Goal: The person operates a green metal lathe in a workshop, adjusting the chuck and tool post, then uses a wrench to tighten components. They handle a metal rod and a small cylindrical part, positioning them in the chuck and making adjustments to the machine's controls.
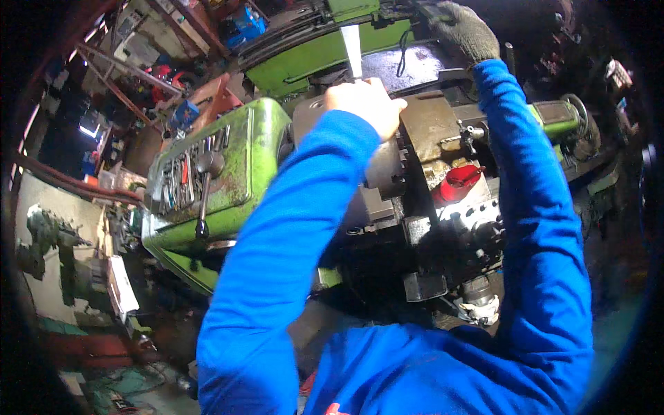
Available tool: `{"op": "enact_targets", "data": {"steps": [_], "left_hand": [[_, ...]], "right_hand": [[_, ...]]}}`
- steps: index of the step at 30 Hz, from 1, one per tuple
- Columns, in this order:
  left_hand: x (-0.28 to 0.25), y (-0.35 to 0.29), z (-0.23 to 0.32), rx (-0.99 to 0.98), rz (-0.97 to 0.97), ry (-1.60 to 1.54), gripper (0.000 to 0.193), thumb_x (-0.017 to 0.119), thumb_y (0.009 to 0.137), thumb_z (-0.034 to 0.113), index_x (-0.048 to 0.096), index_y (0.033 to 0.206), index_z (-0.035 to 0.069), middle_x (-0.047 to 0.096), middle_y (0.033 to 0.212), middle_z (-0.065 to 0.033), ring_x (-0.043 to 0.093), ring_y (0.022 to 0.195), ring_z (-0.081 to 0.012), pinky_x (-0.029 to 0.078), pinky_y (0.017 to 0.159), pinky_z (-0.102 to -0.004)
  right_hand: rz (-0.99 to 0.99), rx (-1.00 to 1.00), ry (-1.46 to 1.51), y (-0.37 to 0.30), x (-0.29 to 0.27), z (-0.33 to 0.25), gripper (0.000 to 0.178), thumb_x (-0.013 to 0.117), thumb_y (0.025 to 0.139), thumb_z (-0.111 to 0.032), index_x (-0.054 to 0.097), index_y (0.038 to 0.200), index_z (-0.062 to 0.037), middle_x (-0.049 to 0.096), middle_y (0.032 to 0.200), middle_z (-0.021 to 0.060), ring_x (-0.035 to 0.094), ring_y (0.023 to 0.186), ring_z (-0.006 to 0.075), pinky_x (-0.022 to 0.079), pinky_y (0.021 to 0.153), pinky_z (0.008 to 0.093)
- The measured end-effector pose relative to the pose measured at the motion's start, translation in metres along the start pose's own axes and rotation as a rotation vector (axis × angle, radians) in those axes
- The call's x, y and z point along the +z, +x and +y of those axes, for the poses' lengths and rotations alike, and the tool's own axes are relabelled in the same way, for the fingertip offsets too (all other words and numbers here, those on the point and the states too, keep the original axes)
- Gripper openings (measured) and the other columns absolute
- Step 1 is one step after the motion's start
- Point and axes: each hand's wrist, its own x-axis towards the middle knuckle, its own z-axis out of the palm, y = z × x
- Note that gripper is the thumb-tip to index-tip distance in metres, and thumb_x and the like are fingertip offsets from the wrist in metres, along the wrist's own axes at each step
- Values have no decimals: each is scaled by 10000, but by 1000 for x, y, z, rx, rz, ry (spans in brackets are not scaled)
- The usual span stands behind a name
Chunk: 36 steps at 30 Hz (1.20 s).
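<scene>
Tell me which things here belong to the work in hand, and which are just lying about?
Seemingly in use:
white bar, apparently gripped by the bare left hand;
green lathe, with the gloved right hand toward its far side.

Seemingly lying about:
tools on the lathe;
red cup, untouched.

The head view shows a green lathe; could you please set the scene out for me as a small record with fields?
Left hand: bare left hand, at the lower end of a white bar; its grip is hidden
Right hand: right hand in a grey glove, at the lathe's far side; its hold is unclear
Machine: green lathe, with a handwheel at right
On its left housing: hand tools
Lever: long, dark-knobbed lever beside the tools
Red item: red container, right of centre
Sleeves: blue
</scene>
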Motion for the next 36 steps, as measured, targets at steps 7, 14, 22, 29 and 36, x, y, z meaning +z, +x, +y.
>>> {"op": "enact_targets", "data": {"steps": [7,14,22,29,36], "left_hand": [[-61,-15,-57,216,102,37,520,613,1040,447,566,1474,165,715,1276,-219,699,1162,-406,557,995,-501],[-29,-14,-76,704,155,209,703,736,897,295,523,1563,223,584,1476,-171,576,1347,-365,477,1104,-504],[61,-24,-35,258,399,-27,441,717,949,535,671,1112,127,680,1000,-123,651,1002,-331,477,915,-493],[66,-32,-24,-93,363,-72,372,561,1062,484,642,1146,130,757,987,-154,761,919,-370,615,795,-540],[84,-45,-49,-18,452,-162,278,619,1026,383,630,1146,133,746,1008,-135,755,939,-351,604,799,-512]], "right_hand": [[257,477,954,-204,-80,-87,275,659,1049,-222,747,1203,-13,720,942,84,679,845,158,546,720,301],[-187,872,1140,-400,-23,-124,196,674,1015,-66,730,1198,-24,707,1032,29,636,911,98,530,810,264],[10,1009,922,-367,78,-125,268,692,999,-290,734,1058,-32,731,999,129,695,934,233,530,842,400],[-338,910,959,-310,207,-79,224,684,968,-233,733,1157,-124,741,965,163,702,838,342,559,771,477],[-155,1514,1503,-293,198,-81,292,720,987,-384,709,886,-109,601,694,38,517,544,188,412,500,379]]}}
